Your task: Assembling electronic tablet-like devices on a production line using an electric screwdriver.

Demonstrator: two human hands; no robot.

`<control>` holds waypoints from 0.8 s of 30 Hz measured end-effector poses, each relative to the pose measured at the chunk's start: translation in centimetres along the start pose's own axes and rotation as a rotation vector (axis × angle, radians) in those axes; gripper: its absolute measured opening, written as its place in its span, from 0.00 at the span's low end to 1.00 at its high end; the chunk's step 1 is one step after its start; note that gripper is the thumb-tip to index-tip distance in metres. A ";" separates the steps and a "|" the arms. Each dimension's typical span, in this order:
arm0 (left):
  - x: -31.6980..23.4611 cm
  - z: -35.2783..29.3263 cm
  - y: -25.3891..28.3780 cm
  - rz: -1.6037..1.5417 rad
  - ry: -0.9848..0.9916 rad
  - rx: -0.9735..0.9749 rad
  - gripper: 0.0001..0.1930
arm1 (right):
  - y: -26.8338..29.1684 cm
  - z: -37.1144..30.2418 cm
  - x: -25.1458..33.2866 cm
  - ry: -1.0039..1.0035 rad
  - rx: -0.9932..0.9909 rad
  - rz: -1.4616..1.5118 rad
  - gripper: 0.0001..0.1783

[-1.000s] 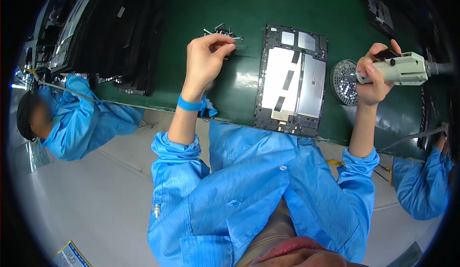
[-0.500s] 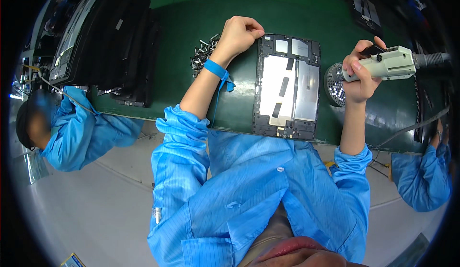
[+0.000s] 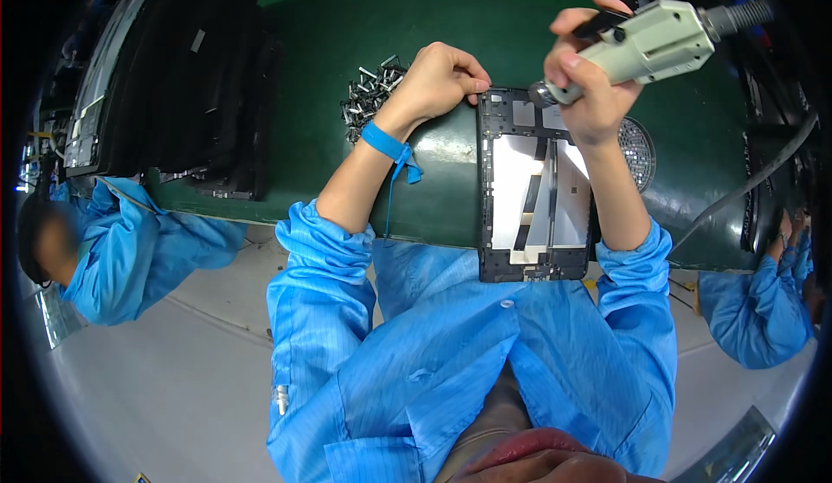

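Note:
A flat black tablet housing point(image 3: 542, 197), with silver panels and black strips, lies before me and reaches past the table's near edge. My left hand point(image 3: 440, 84) has thumb and fingers pinched at its far left corner. In my right hand point(image 3: 594, 97) is a pale electric screwdriver point(image 3: 654, 45), my fingers wrapped round its body. The driver slants, its metal nose over the housing's far right part; I cannot tell whether the tip touches. Right of the housing, a round dish of small shiny screws point(image 3: 639, 149) is partly hidden by my right forearm.
A heap of small black and silver parts point(image 3: 368, 97) lies left of my left hand. Tall stacks of dark panels point(image 3: 195, 93) stand at the left. A cable point(image 3: 745, 184) crosses the right side. People in blue sit at the left point(image 3: 143, 253) and right point(image 3: 754, 310).
The screwdriver in my right hand has swung left and away from me, from beside the screw dish to over the housing. The housing sits nearer me, and my left hand remains at its corner.

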State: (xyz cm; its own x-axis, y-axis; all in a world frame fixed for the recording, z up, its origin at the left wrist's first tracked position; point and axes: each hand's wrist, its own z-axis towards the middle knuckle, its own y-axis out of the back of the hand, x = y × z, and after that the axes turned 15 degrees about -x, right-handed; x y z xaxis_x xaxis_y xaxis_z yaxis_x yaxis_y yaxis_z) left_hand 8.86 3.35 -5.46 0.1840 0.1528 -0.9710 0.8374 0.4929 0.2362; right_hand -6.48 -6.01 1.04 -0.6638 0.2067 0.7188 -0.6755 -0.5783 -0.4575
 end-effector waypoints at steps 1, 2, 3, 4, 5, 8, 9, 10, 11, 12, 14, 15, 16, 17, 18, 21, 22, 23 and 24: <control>0.0 0.1 0.2 -0.016 0.005 0.022 0.02 | -0.4 -0.1 -0.5 0.000 0.030 -0.017 0.30; 0.0 0.2 0.3 -0.025 0.013 0.021 0.02 | -0.7 -0.2 -1.0 0.001 0.059 -0.034 0.31; 0.1 0.3 0.4 -0.041 0.011 0.043 0.02 | -1.2 -0.3 -1.5 -0.007 0.063 -0.041 0.31; 0.2 0.4 0.4 -0.058 0.009 0.065 0.02 | -1.5 -0.3 -1.9 -0.008 0.064 -0.015 0.31; 0.3 0.5 0.3 -0.068 0.014 0.066 0.02 | -1.8 -0.3 -2.3 -0.009 0.064 0.010 0.31; 0.7 0.7 0.7 -0.050 -0.024 0.077 0.02 | -2.0 -0.5 -3.6 -0.029 0.053 -0.025 0.31; 0.7 0.7 0.8 -0.050 -0.016 0.097 0.03 | -1.9 -0.6 -3.9 -0.035 0.056 -0.034 0.31; 0.7 0.8 0.8 -0.049 -0.009 0.118 0.03 | -1.6 -0.7 -4.3 -0.028 0.052 -0.057 0.30; 0.6 0.8 0.9 -0.059 -0.005 0.120 0.03 | -1.4 -0.8 -4.6 -0.020 0.049 -0.080 0.29; 0.5 0.9 1.0 -0.040 -0.003 0.118 0.03 | -1.4 -0.9 -4.7 -0.026 0.051 -0.088 0.29; 0.6 1.0 1.1 -0.027 0.002 0.118 0.03 | -1.3 -1.0 -4.9 -0.019 0.034 -0.088 0.29; 0.8 1.1 1.2 -0.034 -0.016 0.120 0.03 | -1.3 -1.1 -5.0 -0.023 0.036 -0.092 0.29; 0.9 1.2 1.2 -0.041 -0.035 0.122 0.03 | -1.3 -1.1 -5.0 -0.028 0.041 -0.104 0.29; 1.0 1.2 1.2 -0.045 -0.033 0.121 0.03 | -1.4 -1.1 -5.0 -0.033 0.045 -0.115 0.29; 0.9 1.2 1.2 -0.041 -0.035 0.130 0.03 | -1.4 -1.2 -4.9 -0.036 0.046 -0.118 0.29; 1.0 1.3 1.3 -0.042 -0.030 0.150 0.02 | -1.5 -1.3 -4.9 -0.045 0.046 -0.109 0.30; 1.0 1.3 1.2 -0.045 -0.023 0.160 0.02 | -1.4 -1.3 -5.0 -0.029 0.053 -0.106 0.30; 1.0 1.3 1.2 -0.046 -0.022 0.160 0.02 | -1.4 -1.2 -5.1 -0.014 0.060 -0.102 0.30; 0.8 1.2 1.3 -0.027 -0.039 0.157 0.02 | -1.4 -1.2 -5.1 -0.015 0.059 -0.103 0.30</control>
State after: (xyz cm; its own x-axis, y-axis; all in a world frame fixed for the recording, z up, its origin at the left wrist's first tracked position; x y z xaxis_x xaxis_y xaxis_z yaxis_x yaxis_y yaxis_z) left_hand 10.70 3.03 -6.01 0.1773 0.1063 -0.9784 0.9120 0.3560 0.2039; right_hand -2.60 -5.30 -2.62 -0.5868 0.2560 0.7682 -0.7195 -0.6001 -0.3497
